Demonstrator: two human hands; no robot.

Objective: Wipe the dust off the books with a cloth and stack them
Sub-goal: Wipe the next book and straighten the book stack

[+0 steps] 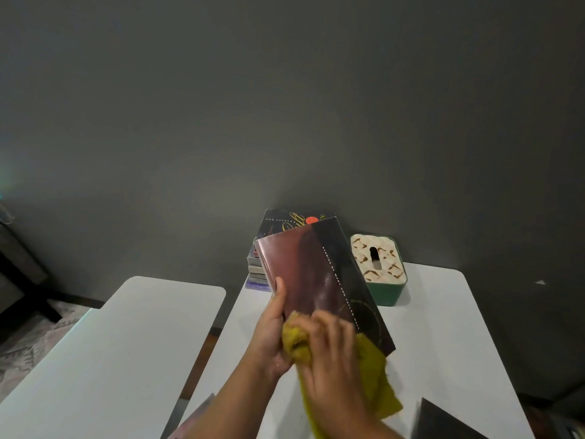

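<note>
My left hand (pixel 271 331) grips the near left edge of a maroon and black book (pixel 319 280), thumb on the cover, holding it tilted above the white table (pixel 443 343). My right hand (pixel 329 353) grips a yellow-green cloth (pixel 376 375) and presses it on the near end of the cover. Behind the held book, a stack of several books (pixel 261 270) stands by the wall, topped by a dark book (pixel 285 220) with gold lettering and an orange spot.
A green tissue box (pixel 384 293) with a patterned cream top stands right of the stack. A second white table (pixel 110 353) lies to the left across a gap. A dark object's corner (pixel 443 421) shows at the near right. The grey wall (pixel 285 106) is right behind.
</note>
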